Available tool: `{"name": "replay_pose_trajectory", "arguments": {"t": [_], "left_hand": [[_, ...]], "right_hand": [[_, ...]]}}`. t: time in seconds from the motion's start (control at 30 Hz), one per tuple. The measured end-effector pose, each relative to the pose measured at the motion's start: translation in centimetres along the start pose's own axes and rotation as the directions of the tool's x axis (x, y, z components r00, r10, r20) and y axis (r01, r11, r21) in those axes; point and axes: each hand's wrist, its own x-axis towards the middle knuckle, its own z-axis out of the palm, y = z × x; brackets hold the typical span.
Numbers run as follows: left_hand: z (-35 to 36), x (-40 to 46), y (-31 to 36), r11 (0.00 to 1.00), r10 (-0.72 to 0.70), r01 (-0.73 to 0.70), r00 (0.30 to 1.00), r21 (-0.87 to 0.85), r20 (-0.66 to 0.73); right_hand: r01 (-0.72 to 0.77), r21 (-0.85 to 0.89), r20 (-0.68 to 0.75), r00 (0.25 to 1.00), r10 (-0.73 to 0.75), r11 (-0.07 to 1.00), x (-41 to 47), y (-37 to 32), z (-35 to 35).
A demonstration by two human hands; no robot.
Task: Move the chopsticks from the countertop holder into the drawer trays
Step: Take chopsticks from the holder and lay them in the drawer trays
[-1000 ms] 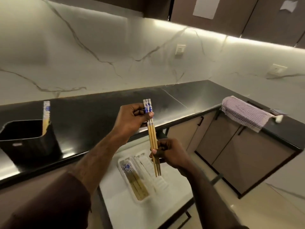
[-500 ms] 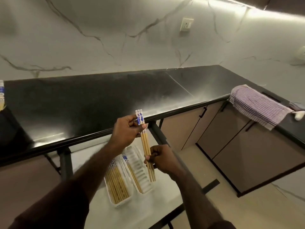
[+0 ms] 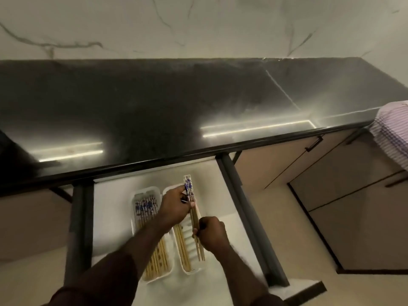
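Right hand (image 3: pixel 210 234): fingers closed round the plain lower part of the held chopsticks (image 3: pixel 194 217).
Left hand (image 3: pixel 176 206): fingers pinched on the blue-patterned upper part.
Held chopsticks: over the right tray (image 3: pixel 199 267), which has a few sticks in it (the left tray (image 3: pixel 134 196) looks far fuller).
Doing it well: I'd level the bundle, lower it lengthwise, release both ends together.
Drawer (image 3: pixel 110 208): white, open.
Bench (image 3: pixel 154 102): black, glossy, with a striped cloth (image 3: pixel 390 131) at its right end.

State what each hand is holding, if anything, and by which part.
Both hold one bundle of chopsticks: the left hand pinches it near the blue-patterned top end, the right hand grips it lower, toward the plain tips.
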Motion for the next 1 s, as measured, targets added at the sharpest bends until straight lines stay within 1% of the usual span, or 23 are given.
{"name": "replay_pose_trajectory", "arguments": {"t": [0.13,0.2,0.27,0.37,0.5,0.6,0.73,0.8,0.9,1.0], "left_hand": [[1.9,1.0,-2.6,0.975,-0.074,0.069,0.997,0.21,0.015],[2.7,1.5,-3.9,0.937,-0.081,0.077,0.997,0.34,-0.004],[3.2,2.0,-5.0,0.897,-0.076,0.086,0.996,0.433,-0.038],[3.6,2.2,-5.7,0.814,-0.058,0.068,0.998,0.576,-0.036],[3.9,2.5,-6.2,0.693,-0.095,0.037,0.995,0.72,0.041],[4.2,2.7,-6.2,0.58,-0.067,-0.072,0.989,0.812,0.135],[4.2,3.2,-6.1,0.327,-0.051,-0.208,0.97,0.922,0.237],[4.0,3.5,-6.2,0.233,-0.049,-0.262,0.959,0.937,0.28],[3.5,3.5,-6.6,0.174,-0.022,-0.298,0.952,0.939,0.307],[3.2,3.4,-7.0,0.129,0.014,-0.298,0.954,0.946,0.299]], "right_hand": [[-0.062,-0.136,-0.006,0.998,0.062,0.989,1.1,1.2,2.0],[-0.066,-0.201,-0.038,0.998,0.06,0.977,1.6,1.3,3.0],[-0.076,-0.244,-0.067,0.996,0.062,0.967,2.0,1.1,3.9],[-0.103,-0.243,-0.064,0.994,0.09,0.964,2.4,0.8,5.1],[-0.121,-0.271,-0.015,0.992,0.122,0.955,3.1,0.8,5.8],[-0.138,-0.281,0.003,0.989,0.145,0.95,3.6,0.7,6.0],[-0.113,-0.307,0.031,0.991,0.128,0.945,4.2,0.8,6.2],[-0.091,-0.334,0.04,0.993,0.111,0.938,4.1,1.0,6.2],[-0.045,-0.382,0.02,0.998,0.057,0.923,3.7,1.4,6.5],[-0.02,-0.404,-0.005,1.0,0.02,0.914,3.3,1.8,6.8]]}}
